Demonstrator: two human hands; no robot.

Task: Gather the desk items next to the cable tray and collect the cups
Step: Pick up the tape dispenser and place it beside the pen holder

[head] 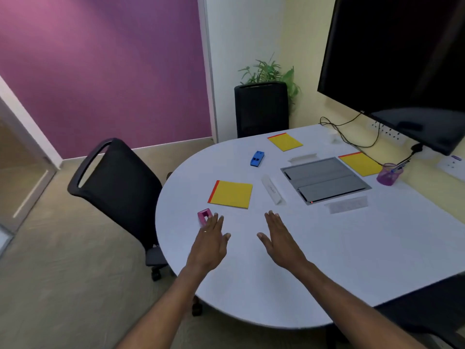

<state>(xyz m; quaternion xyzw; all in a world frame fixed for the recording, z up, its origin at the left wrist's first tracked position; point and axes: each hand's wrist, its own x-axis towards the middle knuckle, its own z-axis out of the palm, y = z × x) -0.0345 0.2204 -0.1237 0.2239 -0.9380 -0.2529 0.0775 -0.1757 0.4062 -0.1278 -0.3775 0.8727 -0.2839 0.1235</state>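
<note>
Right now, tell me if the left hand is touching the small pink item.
Cannot tell. In the head view the left hand overlaps the small pink item at its edge, hiding any contact or gap.

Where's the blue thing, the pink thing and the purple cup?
blue thing (257, 158): head view, its top.
pink thing (201, 217): head view, its left side.
purple cup (389, 176): head view, its mesh wall.

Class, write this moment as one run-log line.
left grip: open, beside small pink plastic block | right grip: open, over round white table | held: nothing
</note>
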